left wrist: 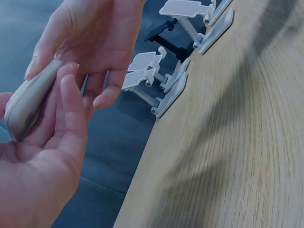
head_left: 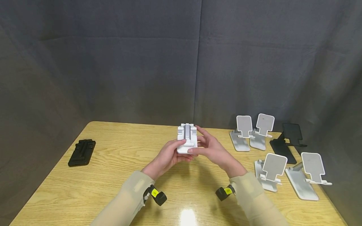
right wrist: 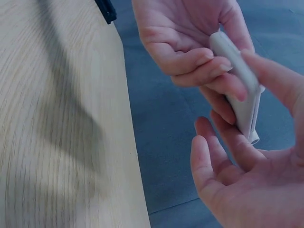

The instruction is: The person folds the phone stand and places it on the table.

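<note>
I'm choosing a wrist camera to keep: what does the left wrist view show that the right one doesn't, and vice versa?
Only the left wrist view shows unfolded white phone stands and an unfolded black phone stand. Only the right wrist view shows part of the folded black phone stand, cut off by the top edge. Both show the left hand, the right hand, the folded white phone stand they hold, the wooden tabletop and the cloth backdrop.

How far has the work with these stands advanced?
Apparently done: four white stands and one black stand, unfolded at the right of the table. In hand: a folded white stand, held by the left hand and right hand. Probably remaining: a folded black stand at the left.
</note>
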A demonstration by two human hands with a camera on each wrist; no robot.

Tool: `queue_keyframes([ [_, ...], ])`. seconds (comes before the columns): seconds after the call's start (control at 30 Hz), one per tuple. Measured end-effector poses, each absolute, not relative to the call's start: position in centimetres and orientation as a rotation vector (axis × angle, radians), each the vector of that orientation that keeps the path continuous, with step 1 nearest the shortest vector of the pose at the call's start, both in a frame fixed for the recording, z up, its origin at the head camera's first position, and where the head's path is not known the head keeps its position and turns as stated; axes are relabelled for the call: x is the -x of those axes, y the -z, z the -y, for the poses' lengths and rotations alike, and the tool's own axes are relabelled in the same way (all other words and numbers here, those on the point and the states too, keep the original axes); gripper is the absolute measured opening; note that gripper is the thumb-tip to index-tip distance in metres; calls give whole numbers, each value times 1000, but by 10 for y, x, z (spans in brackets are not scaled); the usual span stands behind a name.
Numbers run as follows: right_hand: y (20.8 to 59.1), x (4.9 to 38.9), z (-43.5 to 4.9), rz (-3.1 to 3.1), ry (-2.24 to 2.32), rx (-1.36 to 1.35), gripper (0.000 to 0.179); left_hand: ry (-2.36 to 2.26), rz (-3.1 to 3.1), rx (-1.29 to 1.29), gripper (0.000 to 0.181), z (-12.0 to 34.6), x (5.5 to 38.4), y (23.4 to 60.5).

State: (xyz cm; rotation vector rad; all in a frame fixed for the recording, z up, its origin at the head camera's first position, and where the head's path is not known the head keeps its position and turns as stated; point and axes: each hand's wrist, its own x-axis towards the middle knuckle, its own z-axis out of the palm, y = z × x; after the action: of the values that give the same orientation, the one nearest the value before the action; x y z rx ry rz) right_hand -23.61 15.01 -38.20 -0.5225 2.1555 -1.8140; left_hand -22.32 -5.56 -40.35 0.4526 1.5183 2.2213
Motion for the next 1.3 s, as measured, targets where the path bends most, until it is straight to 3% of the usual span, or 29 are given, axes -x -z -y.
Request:
queue_keyframes([
  [0.4, 384, 236, -152, -2183, 1786, 518, 95, -2209, -1525, -483, 43, 55, 222, 402],
  [0.8, 382, 234, -158, -2301, 1763, 525, 77, -2208, -1595, -450, 44, 60, 224, 397],
  [1.3, 373, 229, -204, -2445, 1805, 391, 59, -2228, -1674, -315, 47, 117, 239, 411],
])
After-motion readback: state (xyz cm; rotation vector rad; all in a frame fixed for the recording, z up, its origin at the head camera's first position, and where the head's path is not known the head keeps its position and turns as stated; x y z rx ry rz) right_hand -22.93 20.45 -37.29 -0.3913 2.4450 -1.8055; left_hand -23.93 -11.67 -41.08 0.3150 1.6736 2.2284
